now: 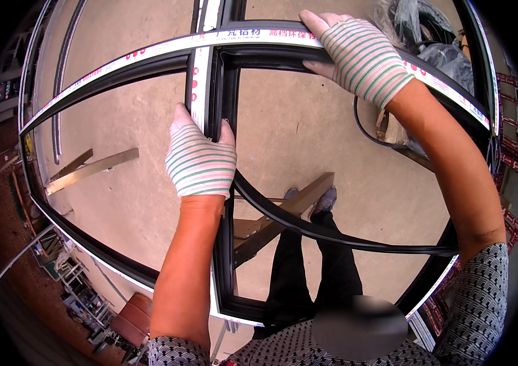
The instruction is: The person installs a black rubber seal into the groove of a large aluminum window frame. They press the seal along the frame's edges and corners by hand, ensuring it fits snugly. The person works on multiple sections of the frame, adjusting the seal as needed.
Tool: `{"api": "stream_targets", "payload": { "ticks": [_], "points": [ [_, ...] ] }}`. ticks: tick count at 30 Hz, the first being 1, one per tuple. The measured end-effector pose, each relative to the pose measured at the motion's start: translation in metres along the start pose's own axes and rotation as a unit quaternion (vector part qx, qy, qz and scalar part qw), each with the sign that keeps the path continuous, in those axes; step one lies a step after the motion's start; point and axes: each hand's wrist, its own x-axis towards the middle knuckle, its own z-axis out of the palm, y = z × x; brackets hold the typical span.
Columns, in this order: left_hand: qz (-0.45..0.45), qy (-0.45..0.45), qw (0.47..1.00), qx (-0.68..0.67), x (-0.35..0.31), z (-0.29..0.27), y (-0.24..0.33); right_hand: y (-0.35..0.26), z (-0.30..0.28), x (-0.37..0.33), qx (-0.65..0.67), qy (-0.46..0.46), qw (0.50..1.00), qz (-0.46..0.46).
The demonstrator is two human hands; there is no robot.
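A large black aluminium window frame (201,79), with white printed film along its bars, stretches in front of me. My left hand (201,158), in a striped knit glove, is closed around its upright middle bar, fingertips on one side and thumb on the other. At the upper right my right hand (363,58), gloved alike, grips the crossbar, fingers over the far edge and thumb beneath the near one. A black rubber sealing strip (332,236) sags from beside my left hand toward the frame's right side. Whether my left fingers also pinch that strip is hidden.
Under the frame, wooden supports (289,213) stand near my feet, and a metal-coloured bar (94,171) lies at left. Coiled black strip in clear plastic (430,36) rests at the upper right. A brown-seated stool (132,320) and tools stand lower left.
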Motion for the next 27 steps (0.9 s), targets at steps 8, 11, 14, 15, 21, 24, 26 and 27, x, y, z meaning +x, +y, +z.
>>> {"api": "stream_targets", "payload": {
  "ticks": [8,11,14,15,21,24,26,27],
  "points": [
    [-0.023,-0.035,0.998,0.048,0.023,0.005,0.027,0.012,-0.001,-0.012,0.05,-0.037,0.997,0.037],
    [-0.031,-0.04,0.995,0.084,0.037,-0.002,0.039,0.003,-0.006,-0.007,0.04,-0.034,0.998,0.039],
    [-0.048,-0.047,0.993,0.095,0.047,0.006,0.047,0.004,-0.006,-0.008,0.046,-0.04,0.997,0.045],
    [-0.059,-0.054,0.992,0.094,0.05,0.006,0.052,0.004,-0.006,-0.009,0.045,-0.036,0.997,0.046],
    [-0.062,-0.028,0.99,0.127,0.057,0.011,0.063,0.006,-0.007,-0.011,0.081,-0.007,0.996,0.031],
    [-0.083,-0.035,0.988,0.128,0.06,0.013,0.066,0.017,-0.016,-0.017,0.159,0.014,0.987,0.003],
    [-0.109,-0.052,0.985,0.124,0.063,0.012,0.071,0.019,-0.012,-0.018,0.156,0.061,0.986,-0.003],
    [-0.118,-0.05,0.982,0.139,0.063,0.012,0.072,0.019,-0.013,-0.018,0.185,0.064,0.981,0.002]
  ]
}}
